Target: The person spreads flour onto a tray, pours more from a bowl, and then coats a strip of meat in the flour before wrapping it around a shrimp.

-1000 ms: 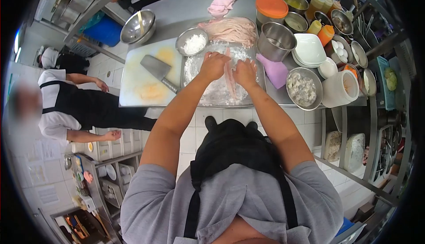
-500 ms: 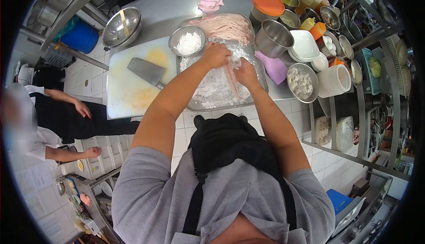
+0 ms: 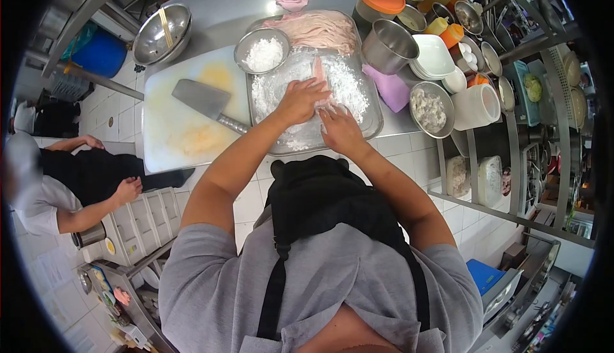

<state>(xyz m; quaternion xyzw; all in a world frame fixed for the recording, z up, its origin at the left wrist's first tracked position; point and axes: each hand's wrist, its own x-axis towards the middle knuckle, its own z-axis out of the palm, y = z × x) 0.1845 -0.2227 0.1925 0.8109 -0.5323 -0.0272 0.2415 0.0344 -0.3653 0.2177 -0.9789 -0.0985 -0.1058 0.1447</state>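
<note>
A shallow metal tray (image 3: 380,121) holds a layer of white powder (image 3: 355,87). A pale pink strip of raw meat (image 3: 318,68) lies lengthwise on the powder, its near part covered by my hands. My left hand (image 3: 299,101) rests across the strip, fingers stretched to the right. Closer to the front edge, my right hand (image 3: 342,130) lies with fingers extended forward, touching the powder and the strip's near end. Several long pale pink meat strips (image 3: 313,30) are heaped at the tray's far side. A metal bowl of white powder (image 3: 263,55) sits at the tray's left rim.
On the left, a cleaver (image 3: 201,100) lies on a white cutting board (image 3: 163,135). Behind it stands a metal bowl with chopsticks (image 3: 163,36). A metal pot (image 3: 389,46), white dishes (image 3: 433,55) and sauce bottles (image 3: 452,34) crowd the right. A co-worker (image 3: 77,174) stands at left.
Both hands have gone from gripping the strip just above the tray to lying flat on it, and the strip now rests on the powder. The camera view has shifted slightly.
</note>
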